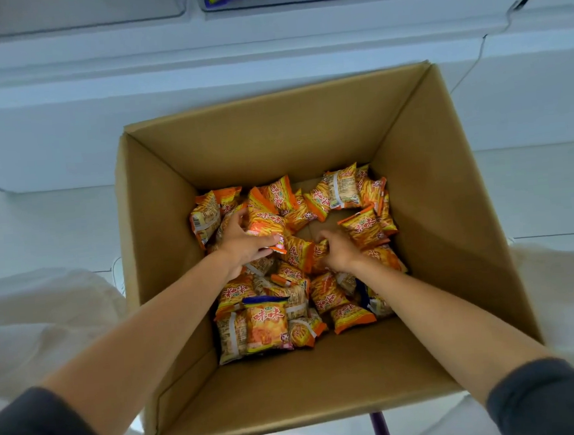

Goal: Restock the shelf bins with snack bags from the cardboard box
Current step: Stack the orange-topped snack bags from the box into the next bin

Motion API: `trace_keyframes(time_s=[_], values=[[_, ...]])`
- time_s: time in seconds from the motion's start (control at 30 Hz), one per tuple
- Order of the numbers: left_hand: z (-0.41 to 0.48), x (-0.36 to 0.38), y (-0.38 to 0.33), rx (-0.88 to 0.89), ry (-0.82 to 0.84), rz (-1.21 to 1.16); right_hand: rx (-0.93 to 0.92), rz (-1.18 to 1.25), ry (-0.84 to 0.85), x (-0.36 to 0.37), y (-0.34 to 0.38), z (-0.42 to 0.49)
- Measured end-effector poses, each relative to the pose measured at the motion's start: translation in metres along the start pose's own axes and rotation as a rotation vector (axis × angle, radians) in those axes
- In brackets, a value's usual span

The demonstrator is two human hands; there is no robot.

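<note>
Down inside the cardboard box (273, 143), your left hand (241, 246) gripped one snack bag (265, 224), your right hand (340, 252) clutched another; many apparently remained unshelved.

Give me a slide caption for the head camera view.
Left hand grips an orange snack bag and right hand pinches a second bag inside the cardboard box.

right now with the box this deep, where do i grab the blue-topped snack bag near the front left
Probably pinch the blue-topped snack bag by its crimped blue seam, fingers coming straight down from above. It lies flat, face up, on top of the pile, and the tall walls of the cardboard box block a sideways approach.
</note>
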State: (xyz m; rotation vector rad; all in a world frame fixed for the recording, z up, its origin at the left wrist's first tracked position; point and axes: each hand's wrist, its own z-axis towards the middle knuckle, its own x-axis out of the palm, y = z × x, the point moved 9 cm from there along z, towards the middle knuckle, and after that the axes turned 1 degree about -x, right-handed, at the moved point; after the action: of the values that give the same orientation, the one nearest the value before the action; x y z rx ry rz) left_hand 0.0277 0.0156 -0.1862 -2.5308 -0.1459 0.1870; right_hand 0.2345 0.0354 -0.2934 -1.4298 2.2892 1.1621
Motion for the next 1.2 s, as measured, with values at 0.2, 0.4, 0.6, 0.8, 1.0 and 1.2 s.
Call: trace_keyframes(time_s=[0.2, 0.4, 0.6, 0.8, 1.0, 1.2], values=[[-0.008, -0.001, -0.006, 0.041, 0.021, -0.026, -0.085, 0.357, -0.163, -0.069, 0.034, -0.017], [-0.023, 0.003, -0.037, 0.141, 0.072, -0.089, -0.216, 0.878, 0.021, -0.144, 0.1, -0.063], [-0.05, 0.016, -0.075, 0.137, 0.237, -0.282, -0.275, 0.819, 0.138, -0.152, 0.15, -0.087], [-0.097, -0.026, -0.129, 0.399, 0.103, -0.101, -0.373, 0.736, 0.097, -0.177, 0.221, -0.124], [-0.156, -0.074, -0.191, 0.592, 0.084, -0.164, -0.444, 0.744, 0.223, -0.172, 0.315, -0.155], [-0.21, -0.131, -0.269, 0.928, -0.118, 0.066, -0.545, 0.792, 0.043, -0.197, 0.406, -0.174]])
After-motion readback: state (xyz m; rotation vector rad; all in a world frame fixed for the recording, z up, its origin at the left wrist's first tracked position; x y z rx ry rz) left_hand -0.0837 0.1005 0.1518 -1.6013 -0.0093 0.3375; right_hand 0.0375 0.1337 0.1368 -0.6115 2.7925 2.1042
